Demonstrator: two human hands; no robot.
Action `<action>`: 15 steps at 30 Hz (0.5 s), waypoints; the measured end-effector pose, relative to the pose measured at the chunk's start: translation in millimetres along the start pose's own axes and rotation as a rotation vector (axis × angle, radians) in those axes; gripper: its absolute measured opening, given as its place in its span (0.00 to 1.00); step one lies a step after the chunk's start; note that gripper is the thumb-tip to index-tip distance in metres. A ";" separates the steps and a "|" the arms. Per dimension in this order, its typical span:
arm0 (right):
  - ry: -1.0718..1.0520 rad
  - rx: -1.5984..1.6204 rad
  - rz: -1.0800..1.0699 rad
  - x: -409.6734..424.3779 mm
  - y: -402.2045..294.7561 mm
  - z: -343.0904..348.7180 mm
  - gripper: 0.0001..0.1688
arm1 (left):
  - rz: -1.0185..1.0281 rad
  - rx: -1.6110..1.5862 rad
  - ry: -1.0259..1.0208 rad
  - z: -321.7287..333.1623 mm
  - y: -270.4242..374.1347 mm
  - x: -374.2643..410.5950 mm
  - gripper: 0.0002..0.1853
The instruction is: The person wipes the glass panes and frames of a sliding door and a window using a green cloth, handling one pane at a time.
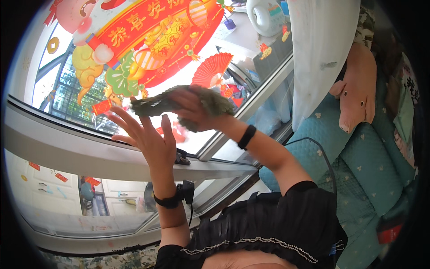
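Note:
A dark green cloth (215,102) is bunched under my right hand (191,107), which presses or grips it in front of a glass pane with festive stickers; the hand is blurred. My left hand (147,138) is raised with its fingers spread, the fingertips close to the left end of the cloth. Whether they touch it cannot be told. Behind the hands, a large red and gold sticker (161,37) and a red fan sticker (212,70) are on the glass.
The white window frame (100,134) runs below the hands. A white curtain (319,50) hangs at the right, beside a pink pig plush (357,87) on a teal quilted sofa (369,161). Through the glass, a white detergent jug (268,20) stands on a counter. A black cable (324,151) passes behind my right arm.

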State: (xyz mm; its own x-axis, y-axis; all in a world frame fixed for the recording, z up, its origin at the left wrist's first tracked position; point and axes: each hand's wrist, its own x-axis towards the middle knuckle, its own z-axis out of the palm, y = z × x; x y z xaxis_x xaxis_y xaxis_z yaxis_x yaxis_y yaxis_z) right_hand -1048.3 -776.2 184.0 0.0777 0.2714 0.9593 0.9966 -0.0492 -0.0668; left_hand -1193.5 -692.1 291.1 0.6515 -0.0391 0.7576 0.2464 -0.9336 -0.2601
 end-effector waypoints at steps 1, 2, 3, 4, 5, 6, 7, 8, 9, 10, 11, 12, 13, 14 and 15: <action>-0.116 -0.043 0.010 -7.3 15.8 -6.9 0.32 | -0.056 -0.038 -0.028 -4.2 2.9 -3.2 0.43; -0.018 0.036 0.101 -5.1 26.1 -20.6 0.29 | -0.059 0.005 -0.056 -11.3 -1.4 -5.6 0.44; 0.136 -0.025 0.103 -4.8 48.8 -29.9 0.26 | -0.060 0.019 -0.067 -6.6 -2.6 -6.4 0.44; 0.296 -0.075 0.114 -2.4 70.4 -39.2 0.24 | -0.063 0.023 -0.089 -10.0 -1.8 -3.5 0.46; 0.510 -0.252 0.044 -4.9 98.9 -43.7 0.23 | -0.045 0.001 -0.092 -6.9 0.2 -2.4 0.46; 0.560 -0.199 0.138 -5.7 115.9 -52.9 0.24 | -0.040 0.002 -0.102 -7.8 -0.7 -2.4 0.46; 0.609 -0.143 0.233 -3.7 130.1 -67.6 0.24 | -0.036 0.006 -0.112 -10.6 -1.4 -1.8 0.46; 0.593 -0.283 0.230 -5.0 150.1 -87.0 0.25 | -0.031 0.009 -0.115 -10.6 0.1 -0.8 0.47; 0.574 -0.423 0.220 -3.5 161.4 -100.6 0.26 | -0.032 0.007 -0.117 -8.3 0.2 -1.6 0.47; 0.630 -0.406 0.227 4.4 153.3 -102.8 0.27 | -0.034 0.015 -0.124 -9.7 -0.4 -2.2 0.47; 0.685 -0.392 0.234 10.2 145.6 -100.8 0.28 | -0.036 0.021 -0.130 -11.6 -1.3 -3.9 0.47; 0.767 -0.283 0.399 2.1 149.8 -91.4 0.28 | -0.025 0.014 -0.121 -9.5 0.9 -1.1 0.47; 0.785 -0.256 0.447 -0.8 137.6 -79.1 0.31 | -0.025 0.013 -0.124 -8.0 0.7 -1.4 0.47; 0.746 -0.360 0.402 -8.6 117.3 -65.1 0.29 | -0.026 0.013 -0.124 -7.1 0.1 -1.9 0.47; 0.719 -0.359 0.438 -24.9 102.4 -39.9 0.32 | -0.021 0.011 -0.118 -5.1 0.2 -0.7 0.47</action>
State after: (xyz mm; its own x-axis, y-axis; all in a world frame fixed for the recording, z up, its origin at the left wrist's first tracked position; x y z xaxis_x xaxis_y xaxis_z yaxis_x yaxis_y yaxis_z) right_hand -949.4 -826.4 164.2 0.2895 -0.5001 0.8162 0.8041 -0.3355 -0.4908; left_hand -1197.5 -694.1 293.6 0.7259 0.0237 0.6874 0.2686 -0.9298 -0.2516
